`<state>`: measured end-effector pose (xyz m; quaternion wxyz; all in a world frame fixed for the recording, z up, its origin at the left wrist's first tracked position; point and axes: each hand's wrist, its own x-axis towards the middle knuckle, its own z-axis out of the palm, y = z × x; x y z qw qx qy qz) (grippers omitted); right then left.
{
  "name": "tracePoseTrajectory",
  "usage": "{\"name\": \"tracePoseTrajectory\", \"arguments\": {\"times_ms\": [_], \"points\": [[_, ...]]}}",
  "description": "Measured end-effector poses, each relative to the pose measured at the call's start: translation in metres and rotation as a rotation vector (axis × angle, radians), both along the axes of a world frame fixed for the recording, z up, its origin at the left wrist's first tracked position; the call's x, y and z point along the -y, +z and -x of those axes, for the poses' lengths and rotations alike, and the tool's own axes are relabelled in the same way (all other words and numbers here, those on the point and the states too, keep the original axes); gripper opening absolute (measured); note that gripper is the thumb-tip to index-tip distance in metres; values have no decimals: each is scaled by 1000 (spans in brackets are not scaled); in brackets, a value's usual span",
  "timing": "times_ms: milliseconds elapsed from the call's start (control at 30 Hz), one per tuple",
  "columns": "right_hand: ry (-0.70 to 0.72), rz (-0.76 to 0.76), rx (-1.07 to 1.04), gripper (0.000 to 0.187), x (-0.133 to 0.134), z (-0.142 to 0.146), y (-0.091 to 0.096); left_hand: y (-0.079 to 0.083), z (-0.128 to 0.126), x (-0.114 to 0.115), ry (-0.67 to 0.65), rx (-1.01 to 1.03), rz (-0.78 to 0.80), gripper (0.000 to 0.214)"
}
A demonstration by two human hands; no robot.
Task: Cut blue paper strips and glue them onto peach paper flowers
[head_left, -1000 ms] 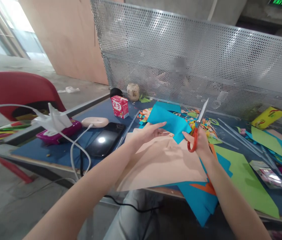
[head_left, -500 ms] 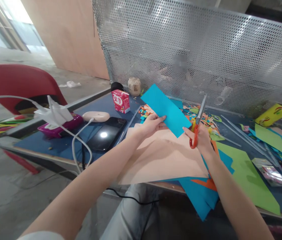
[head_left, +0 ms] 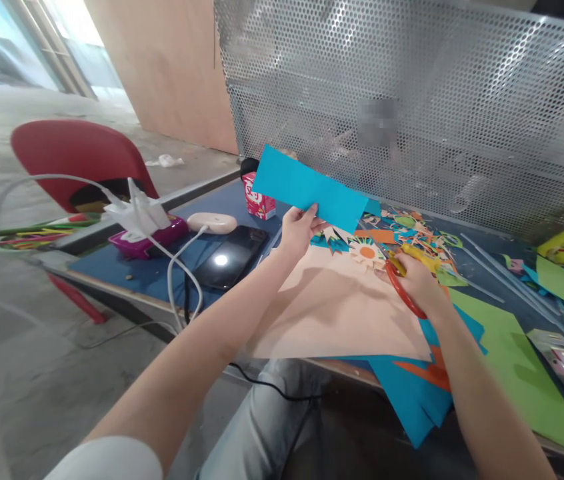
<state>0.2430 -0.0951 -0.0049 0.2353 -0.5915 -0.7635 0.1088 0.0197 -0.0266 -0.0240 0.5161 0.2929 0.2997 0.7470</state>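
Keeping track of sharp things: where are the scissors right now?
The scissors are in the right hand, right of centre in the head view, with the paper flower just to their left.

Washed-out white light pours from an opening [head_left: 82, 27] at upper left, glare spots the black phone [head_left: 241, 252], glints streak the perforated metal screen [head_left: 307, 73], soft shadows cross the pale paper [head_left: 342, 320], dimness fills beneath the table [head_left: 155, 280], and wide-angle distortion stretches the blurry edges.

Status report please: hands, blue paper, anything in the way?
Left hand pinching blue paper. Right hand holding scissors. Blue paper in midair, partly hiding pink box from view.
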Motion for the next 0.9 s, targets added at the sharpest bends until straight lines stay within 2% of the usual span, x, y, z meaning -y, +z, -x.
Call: {"name": "tracePoseTrajectory", "arguments": {"times_ms": [233,400,700,900], "points": [[-16,74,89,31,-1,0,1,0,5,-3,68,-41,-24,6],[-29,115,122,26,0,-1,1,0,4,-2,83,-77,-20,11],[29,189,19,32,5,1,8,1,-2,4,20,-177,-72,14],[105,269,-51,37,3,-1,6,7,-2,8,-37,-153,-77,15]]}}
